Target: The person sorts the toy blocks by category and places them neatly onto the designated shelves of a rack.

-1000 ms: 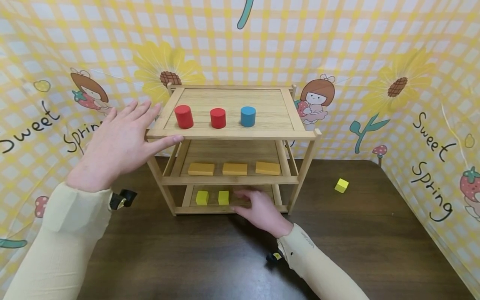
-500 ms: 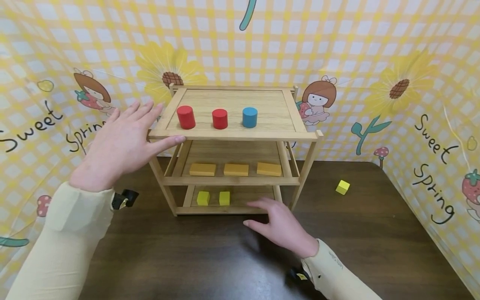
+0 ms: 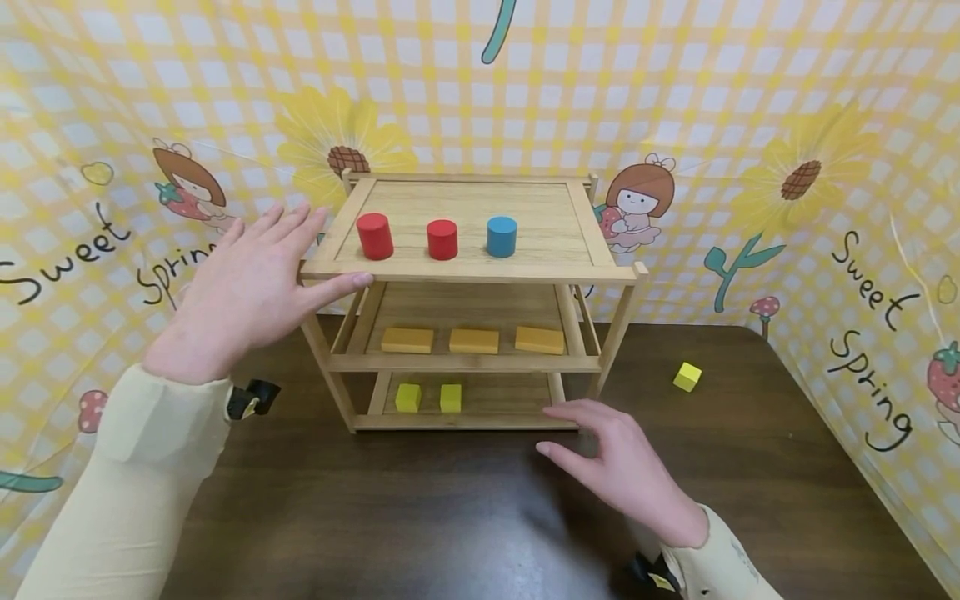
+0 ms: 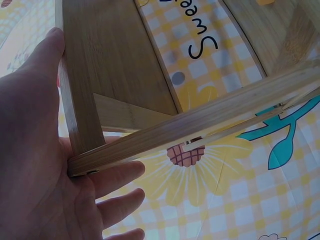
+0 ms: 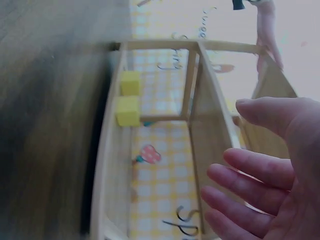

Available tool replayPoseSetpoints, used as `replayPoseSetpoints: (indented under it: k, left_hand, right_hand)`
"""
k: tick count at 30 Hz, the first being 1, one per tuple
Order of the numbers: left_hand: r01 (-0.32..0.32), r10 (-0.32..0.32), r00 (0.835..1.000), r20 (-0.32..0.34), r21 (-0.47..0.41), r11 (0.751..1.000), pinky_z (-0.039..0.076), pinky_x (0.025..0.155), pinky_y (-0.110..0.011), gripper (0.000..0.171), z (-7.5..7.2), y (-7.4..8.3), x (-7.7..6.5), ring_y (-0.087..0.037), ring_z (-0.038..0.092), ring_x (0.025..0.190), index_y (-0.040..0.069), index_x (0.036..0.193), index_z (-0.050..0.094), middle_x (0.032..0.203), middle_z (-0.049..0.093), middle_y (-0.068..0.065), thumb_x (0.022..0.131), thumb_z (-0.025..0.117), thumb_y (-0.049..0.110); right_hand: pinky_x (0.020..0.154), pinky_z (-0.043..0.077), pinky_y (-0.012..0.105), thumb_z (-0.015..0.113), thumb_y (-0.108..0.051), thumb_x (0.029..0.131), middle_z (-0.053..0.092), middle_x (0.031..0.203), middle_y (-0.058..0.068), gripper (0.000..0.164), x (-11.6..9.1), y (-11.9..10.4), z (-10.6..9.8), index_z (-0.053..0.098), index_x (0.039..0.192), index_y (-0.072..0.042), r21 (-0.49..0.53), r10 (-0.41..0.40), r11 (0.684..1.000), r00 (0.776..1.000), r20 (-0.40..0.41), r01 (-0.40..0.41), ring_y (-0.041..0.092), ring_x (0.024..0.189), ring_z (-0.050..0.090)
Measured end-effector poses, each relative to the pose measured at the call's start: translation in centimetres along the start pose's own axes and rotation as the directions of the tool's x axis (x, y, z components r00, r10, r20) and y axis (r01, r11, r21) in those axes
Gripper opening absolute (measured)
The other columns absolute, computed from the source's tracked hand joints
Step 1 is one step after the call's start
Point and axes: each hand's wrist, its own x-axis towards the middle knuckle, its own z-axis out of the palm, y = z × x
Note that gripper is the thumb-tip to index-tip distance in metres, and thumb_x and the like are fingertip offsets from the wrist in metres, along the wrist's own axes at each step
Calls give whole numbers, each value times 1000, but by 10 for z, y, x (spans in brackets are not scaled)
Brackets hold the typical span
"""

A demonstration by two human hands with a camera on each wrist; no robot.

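My left hand (image 3: pixel 243 292) rests on the left front corner of a three-tier wooden shelf (image 3: pixel 465 272), fingers straight and thumb along the top front rail. The left wrist view shows that corner (image 4: pixel 85 162) against the palm. In front of the shelf's lower right, my right hand (image 3: pixel 630 467) hovers with nothing between thumb and fingers. On the bottom tier sit two yellow cubes, a left one (image 3: pixel 408 398) and a right one (image 3: pixel 451 398). A third yellow cube (image 3: pixel 687 377) lies on the table, right of the shelf.
The top tier bears two red cylinders, one taller (image 3: pixel 375 237) and one shorter (image 3: pixel 442 240), plus a blue cylinder (image 3: pixel 502 237). Three flat orange blocks, such as the middle one (image 3: pixel 474 342), lie on the middle tier. A checked cloth (image 3: pixel 480 100) surrounds the dark table (image 3: pixel 420 517).
My right hand has withdrawn from the bottom tier beside the right-hand cube, moving right and toward me. The left hand has stayed on the shelf corner.
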Motion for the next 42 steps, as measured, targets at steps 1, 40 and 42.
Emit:
replayPoseSetpoints:
  k: [1,40,42]
  left_hand:
    - [0,0,1000,-2,1,1000,-2,119,-63,103,0,0,0,-47,11,150,6,163,17,165,16,-24,94,38,79]
    - [0,0,1000,-5,6,1000,-1,118,-65,101,0,1,-1,-45,11,151,7,163,17,165,16,-24,95,37,79]
    - [2,-2,1000,-3,4,1000,-1,118,-65,102,0,1,-1,-44,11,151,6,163,17,165,15,-24,95,37,79]
  right_hand:
    - [94,54,37,81,-34,89,70,119,-11,36,-2,1,-4,74,122,-20,1,-1,1000,1000,-15,1,8,112,64]
    - [83,35,9,84,-23,87,73,115,3,35,-34,52,-120,78,120,-17,-182,252,913,856,-451,-365,-12,99,52]
    - [81,36,11,84,-26,87,73,115,4,35,-34,59,-120,77,120,-16,-192,267,903,852,-450,-384,-4,98,56]
